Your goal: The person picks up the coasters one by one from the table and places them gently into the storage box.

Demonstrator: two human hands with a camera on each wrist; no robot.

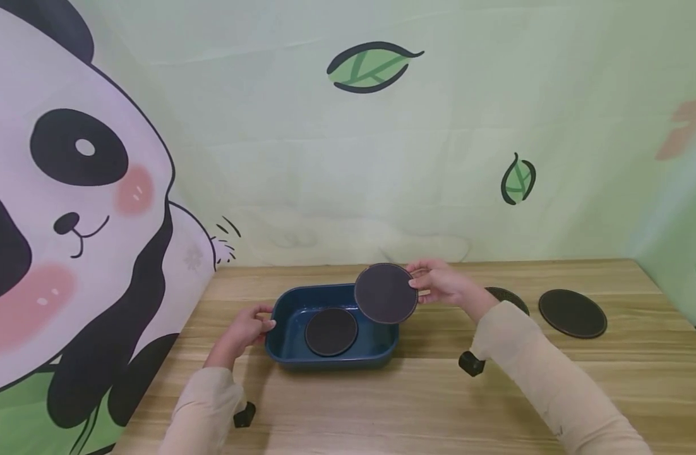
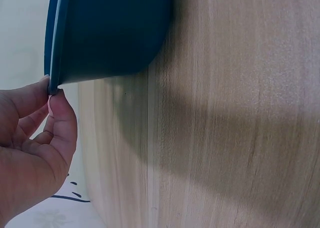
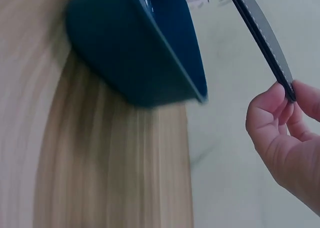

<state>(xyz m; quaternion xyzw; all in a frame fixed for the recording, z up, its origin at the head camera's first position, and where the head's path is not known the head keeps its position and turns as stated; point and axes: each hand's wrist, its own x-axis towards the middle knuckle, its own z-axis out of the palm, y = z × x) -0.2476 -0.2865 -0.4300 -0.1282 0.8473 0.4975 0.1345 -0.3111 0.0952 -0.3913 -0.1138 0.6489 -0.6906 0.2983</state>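
A dark blue rectangular basin [image 1: 336, 364] with rounded corners stands on the table. My left hand [image 1: 248, 328] pinches its left rim between thumb and fingers, plain also in the left wrist view, where the hand [image 2: 37, 138] grips the edge. One round black coaster [image 1: 331, 332] lies inside on the basin's floor. Over the basin's right end, a second round coaster [image 1: 385, 293] is held tilted by its right edge in my right hand [image 1: 439, 282]. The right wrist view shows this coaster [image 3: 262, 35] edge-on, with light stitching, between thumb and fingers.
Two more round coasters lie on the wooden table [image 1: 427, 404] to the right: one [image 1: 573, 313] in full view, the other [image 1: 508, 299] partly hidden behind my right forearm. A printed cloth backdrop [image 1: 302, 189] with a panda and leaves rises behind the table.
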